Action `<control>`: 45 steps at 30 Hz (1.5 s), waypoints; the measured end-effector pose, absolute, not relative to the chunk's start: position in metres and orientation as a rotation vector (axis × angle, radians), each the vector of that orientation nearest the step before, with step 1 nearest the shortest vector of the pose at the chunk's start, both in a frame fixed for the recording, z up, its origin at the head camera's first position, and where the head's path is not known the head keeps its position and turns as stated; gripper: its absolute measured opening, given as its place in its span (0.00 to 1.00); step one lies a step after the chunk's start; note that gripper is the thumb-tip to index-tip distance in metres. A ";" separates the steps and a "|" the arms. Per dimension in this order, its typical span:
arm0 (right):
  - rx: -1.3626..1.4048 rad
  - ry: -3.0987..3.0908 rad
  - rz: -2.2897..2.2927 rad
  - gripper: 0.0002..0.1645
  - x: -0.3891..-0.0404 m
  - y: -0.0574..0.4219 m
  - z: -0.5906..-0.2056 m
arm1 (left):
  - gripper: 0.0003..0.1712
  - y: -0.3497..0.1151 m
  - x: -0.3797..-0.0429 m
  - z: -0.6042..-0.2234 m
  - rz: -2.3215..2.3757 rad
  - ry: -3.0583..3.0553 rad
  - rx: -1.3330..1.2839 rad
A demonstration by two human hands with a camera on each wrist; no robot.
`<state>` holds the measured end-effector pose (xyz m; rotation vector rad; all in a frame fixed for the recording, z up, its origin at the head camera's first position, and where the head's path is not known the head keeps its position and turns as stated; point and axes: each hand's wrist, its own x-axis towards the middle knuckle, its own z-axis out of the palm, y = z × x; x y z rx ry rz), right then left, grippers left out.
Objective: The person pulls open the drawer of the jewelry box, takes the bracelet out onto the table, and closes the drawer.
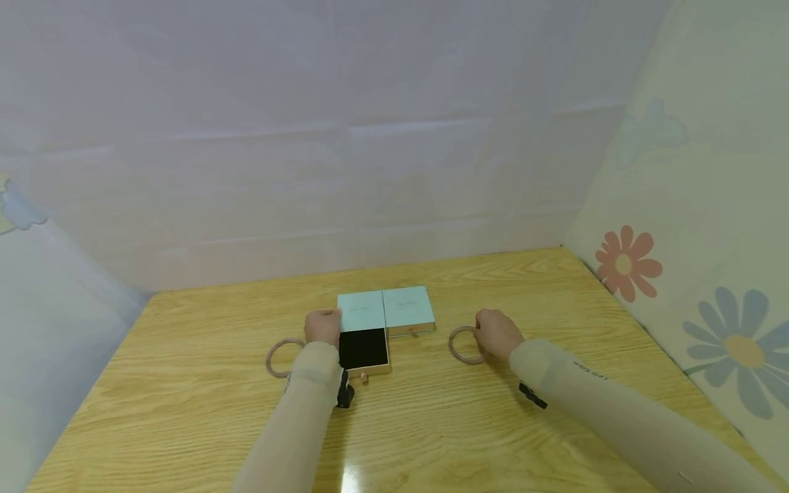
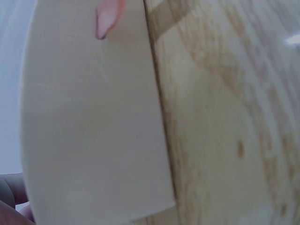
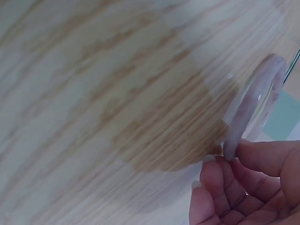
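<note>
My right hand (image 1: 498, 334) pinches a pale pinkish bangle (image 1: 453, 346) between thumb and fingertips. In the right wrist view the bangle (image 3: 253, 103) stands tilted on edge above the wood. At the left side of a light-blue jewelry box (image 1: 360, 311), my left hand (image 1: 323, 326) grips its edge, with most of the fingers hidden in the head view. The box's drawer (image 1: 364, 349) is pulled out toward me and shows a black lining. In the left wrist view, the drawer's pale front (image 2: 93, 131) fills much of the picture, with a pink pull tab (image 2: 108, 18).
A second light-blue box (image 1: 409, 306), closed, stands against the first one's right side. Another bangle (image 1: 271, 359) lies on the wooden table (image 1: 431, 438) to the left, partly behind my left forearm. A pale curtain (image 1: 394, 137) hangs behind, and a flower-printed one (image 1: 746, 349) is at the right.
</note>
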<state>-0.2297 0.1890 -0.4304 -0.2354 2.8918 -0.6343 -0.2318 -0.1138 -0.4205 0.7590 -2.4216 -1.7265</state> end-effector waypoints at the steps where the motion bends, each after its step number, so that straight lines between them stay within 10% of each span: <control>1: -0.238 2.891 -0.636 0.08 -0.230 0.189 -0.431 | 0.18 -0.114 -0.232 -0.420 -1.733 -2.418 0.760; 45: -0.162 2.865 -1.097 0.10 -0.203 0.174 -0.417 | 0.19 -0.115 -0.230 -0.418 -1.803 -2.433 0.761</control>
